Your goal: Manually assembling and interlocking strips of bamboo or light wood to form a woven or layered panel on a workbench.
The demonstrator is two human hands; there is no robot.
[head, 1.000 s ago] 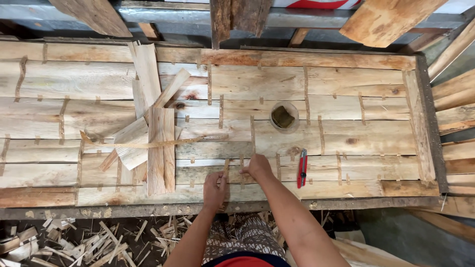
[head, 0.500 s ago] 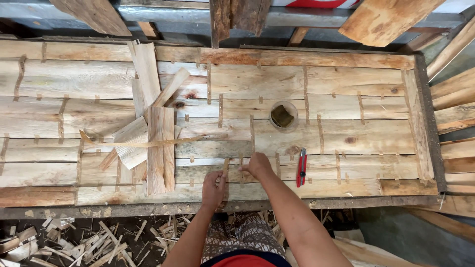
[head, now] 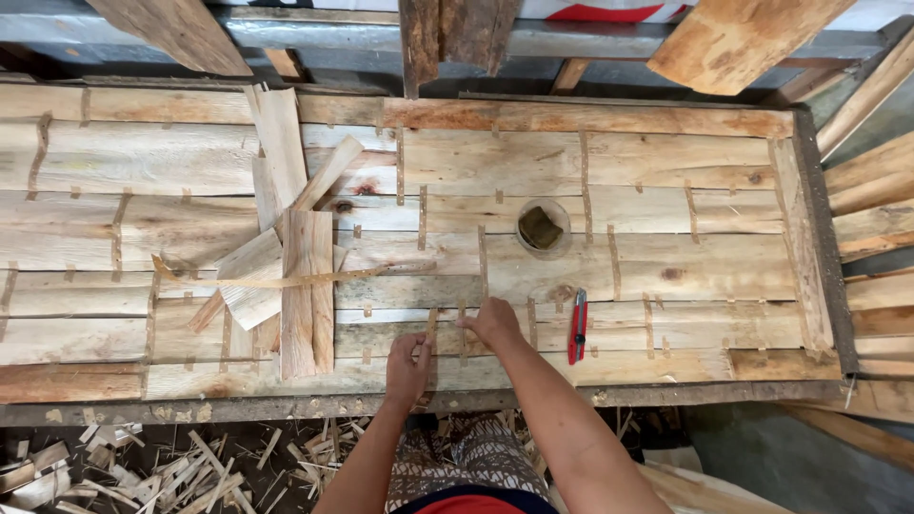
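My left hand [head: 407, 366] rests on the wooden workbench [head: 619, 181] near its front edge, its fingers on a short thin wooden strip [head: 429, 335] that stands across the planks. Just to the right, my right hand [head: 493, 322] presses on another small strip [head: 464, 328] with the fingers bent. A long thin sliver of wood [head: 295, 279] lies crosswise to the left of my hands. A red utility knife [head: 577, 326] lies on the bench right of my right hand, untouched.
A heap of short boards [head: 307, 286] lies left of centre on the bench. A small round container [head: 543, 228] sits behind my hands. Loose planks [head: 876, 200] lean at the right. Wood offcuts [head: 190, 462] litter the floor below the front edge.
Both hands stay at the same spot near the front edge; my right hand's fingers have shifted slightly on the small strip. Nothing else has moved.
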